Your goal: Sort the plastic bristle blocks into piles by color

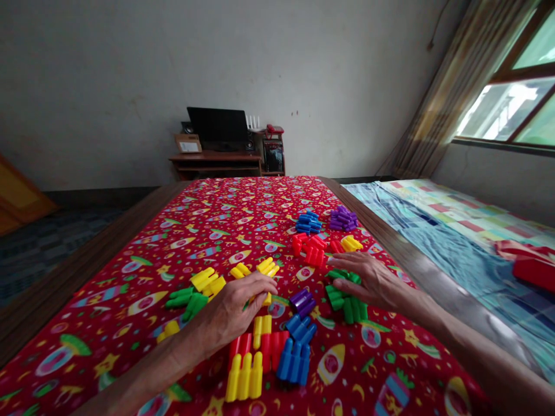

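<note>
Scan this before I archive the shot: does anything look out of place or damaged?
No damage shows. Mildly odd: a purple block lies by the nearer blue blocks, apart from the purple pile farther back, as if strayed from its colour group.

Yellow block (267,300) partly behind left hand (240,305)

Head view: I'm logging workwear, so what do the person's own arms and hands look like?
The left forearm and right forearm are slim and bare, with no sleeves in view. The left hand and right hand wear no gloves; no ring, watch or bracelet shows.
</note>
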A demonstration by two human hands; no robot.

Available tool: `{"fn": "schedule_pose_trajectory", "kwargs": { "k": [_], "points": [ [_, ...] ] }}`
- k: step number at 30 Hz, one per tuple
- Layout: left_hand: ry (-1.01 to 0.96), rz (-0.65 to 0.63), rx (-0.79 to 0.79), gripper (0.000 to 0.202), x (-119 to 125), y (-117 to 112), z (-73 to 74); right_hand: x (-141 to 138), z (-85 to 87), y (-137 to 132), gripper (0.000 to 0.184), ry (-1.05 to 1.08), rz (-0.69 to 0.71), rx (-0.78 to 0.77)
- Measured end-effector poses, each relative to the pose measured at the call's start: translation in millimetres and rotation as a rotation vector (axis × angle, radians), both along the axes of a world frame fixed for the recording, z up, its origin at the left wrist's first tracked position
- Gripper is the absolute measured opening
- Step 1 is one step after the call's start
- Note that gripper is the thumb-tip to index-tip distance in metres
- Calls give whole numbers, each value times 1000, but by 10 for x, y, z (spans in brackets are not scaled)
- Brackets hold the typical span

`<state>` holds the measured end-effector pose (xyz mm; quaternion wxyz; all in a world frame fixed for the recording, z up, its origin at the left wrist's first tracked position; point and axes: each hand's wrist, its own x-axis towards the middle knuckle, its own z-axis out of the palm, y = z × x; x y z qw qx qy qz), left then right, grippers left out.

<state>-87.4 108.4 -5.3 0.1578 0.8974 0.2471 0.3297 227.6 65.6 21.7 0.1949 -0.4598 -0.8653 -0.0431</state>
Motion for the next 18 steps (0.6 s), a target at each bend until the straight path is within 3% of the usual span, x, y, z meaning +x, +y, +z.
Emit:
{"fn": "schedule_pose_trajectory", "kwargs": {
  "k": [4, 8, 12, 18],
  "points": [
    [-3, -4, 27, 23, 13, -10, 27, 156, 83, 476, 29, -69, -82, 8],
    [-4, -7, 37, 22, 27, -24, 48, 239, 17, 844, 21, -293, -29, -125],
    [-10, -5, 45, 22, 31, -30, 47, 253, -24, 886, 23, -285, -52, -131],
    [-16, -18, 39, 21, 27, -8, 3, 188, 88, 724, 32, -26, -106, 6]
  ]
}}
